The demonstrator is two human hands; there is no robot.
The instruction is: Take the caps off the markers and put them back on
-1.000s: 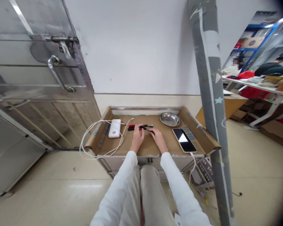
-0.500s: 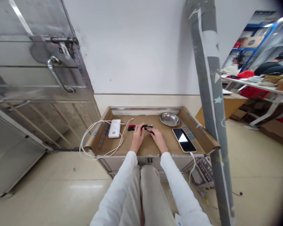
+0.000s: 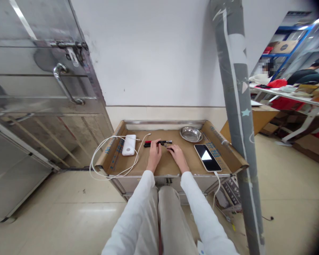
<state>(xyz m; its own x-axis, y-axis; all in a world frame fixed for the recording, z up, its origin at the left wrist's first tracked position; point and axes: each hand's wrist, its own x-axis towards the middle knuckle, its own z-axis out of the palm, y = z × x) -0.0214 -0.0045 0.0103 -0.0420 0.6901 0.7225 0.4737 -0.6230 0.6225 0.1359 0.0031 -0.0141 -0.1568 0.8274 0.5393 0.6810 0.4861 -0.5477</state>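
Note:
On the cardboard-lined top, my left hand [image 3: 154, 154] is closed, with a dark pen [image 3: 162, 143] at its fingertips. My right hand [image 3: 177, 155] sits a little to the right, its fingers pinching a short, thin dark piece [image 3: 170, 149]. What that piece is cannot be made out. A small gap separates the two held things. Just beyond my left fingers lie several pens, a red one [image 3: 147, 142] and a black one [image 3: 146, 145] among them. My left fingers partly hide them.
A white power bank [image 3: 129, 145] with a looped white cable [image 3: 95, 156] is on the left. At the back right stands a round metal dish [image 3: 191, 134], with a phone [image 3: 207, 158] on a cable in front. A wrapped grey pole [image 3: 236, 88] rises beside the cart's right edge.
My hands have drawn slightly apart. The thin dark thing that reached between them is now separated, with a short piece in my right fingers.

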